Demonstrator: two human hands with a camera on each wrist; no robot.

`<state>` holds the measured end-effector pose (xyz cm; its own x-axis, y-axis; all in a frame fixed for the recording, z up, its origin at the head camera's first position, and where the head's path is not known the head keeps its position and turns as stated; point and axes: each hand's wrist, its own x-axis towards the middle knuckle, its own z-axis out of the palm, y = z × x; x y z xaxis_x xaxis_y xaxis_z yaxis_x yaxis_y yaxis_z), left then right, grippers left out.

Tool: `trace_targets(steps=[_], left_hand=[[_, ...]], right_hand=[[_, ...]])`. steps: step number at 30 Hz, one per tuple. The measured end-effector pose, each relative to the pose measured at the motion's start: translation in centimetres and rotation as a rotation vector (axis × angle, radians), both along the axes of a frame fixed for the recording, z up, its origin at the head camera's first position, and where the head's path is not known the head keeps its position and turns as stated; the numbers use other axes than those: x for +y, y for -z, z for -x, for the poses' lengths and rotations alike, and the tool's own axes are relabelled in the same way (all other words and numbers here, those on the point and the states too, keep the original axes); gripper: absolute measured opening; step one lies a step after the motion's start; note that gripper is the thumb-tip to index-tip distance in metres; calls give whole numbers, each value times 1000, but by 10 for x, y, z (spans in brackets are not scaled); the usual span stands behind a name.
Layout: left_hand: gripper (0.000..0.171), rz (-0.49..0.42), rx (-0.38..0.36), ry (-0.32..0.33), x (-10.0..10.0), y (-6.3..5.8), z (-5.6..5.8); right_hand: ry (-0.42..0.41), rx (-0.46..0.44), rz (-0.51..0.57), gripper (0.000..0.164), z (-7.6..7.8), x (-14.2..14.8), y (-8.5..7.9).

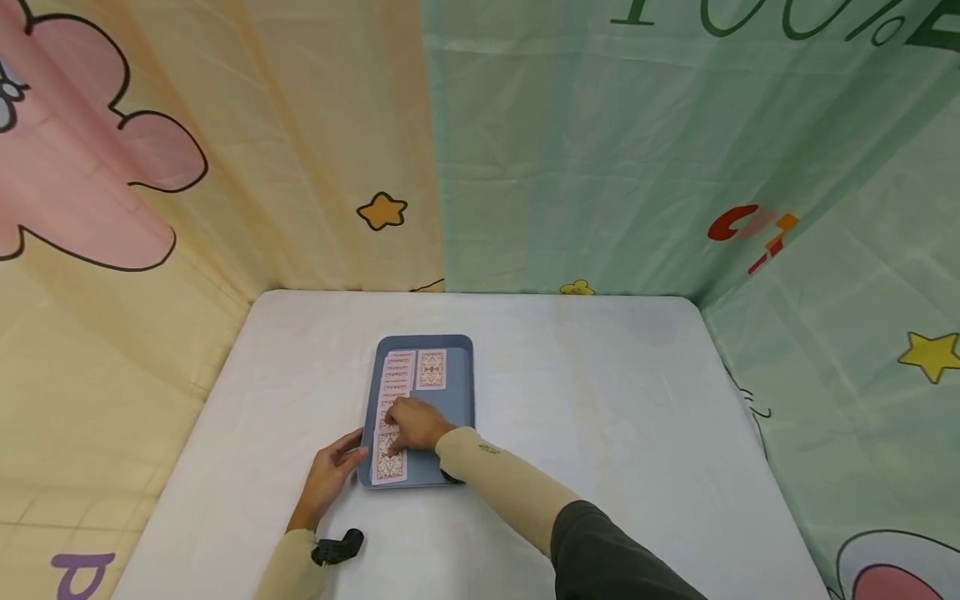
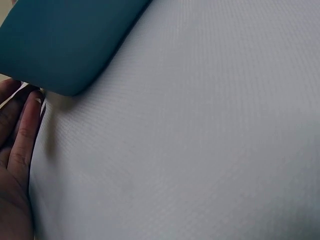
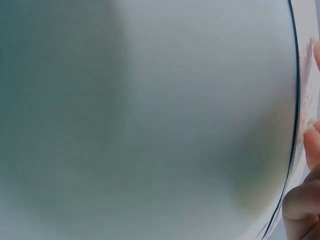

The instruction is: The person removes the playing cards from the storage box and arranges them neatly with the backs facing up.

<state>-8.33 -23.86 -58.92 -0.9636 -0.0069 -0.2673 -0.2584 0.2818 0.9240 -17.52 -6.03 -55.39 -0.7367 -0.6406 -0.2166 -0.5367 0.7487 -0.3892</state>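
A blue tray point(image 1: 442, 463) lies on the white table, with its long side running away from me. Along its left side runs a column of overlapping playing cards point(image 1: 390, 468), red patterned backs up. One separate card point(image 1: 431, 369) lies at the tray's far end, right of the column. My right hand point(image 1: 420, 423) is over the lower column, fingers bent, thumb and fingertips at the cards. In the right wrist view only some fingers point(image 3: 313, 145) show at the edge; their grip is unclear. My left hand point(image 1: 330, 472) touches the tray's left edge with fairly straight fingers.
White cloth point(image 1: 585, 400) covers the table on both sides of the tray. Printed curtains point(image 1: 555, 167) hang behind and beside the table. A black wrist device point(image 1: 339, 547) sits on the left wrist.
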Motion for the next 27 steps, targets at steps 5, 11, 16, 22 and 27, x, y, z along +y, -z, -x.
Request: trace_targets(steps=[5,11,16,22,27], left_hand=[[51,12,0,3,0,1,0],[50,28,4,-5,0,1,0],[51,28,2,0,0,2,0],[51,20,40,5,0,3,0],[52,12,35,5,-1,4,0]], right_hand=[[43,-83,73,52,1,3,-4],[70,-205,191,41,4,6,-5],[79,-251,249,33,6,6,0],[114,-288,291,33,7,9,0],[146,-279,287,34,8,12,-7]])
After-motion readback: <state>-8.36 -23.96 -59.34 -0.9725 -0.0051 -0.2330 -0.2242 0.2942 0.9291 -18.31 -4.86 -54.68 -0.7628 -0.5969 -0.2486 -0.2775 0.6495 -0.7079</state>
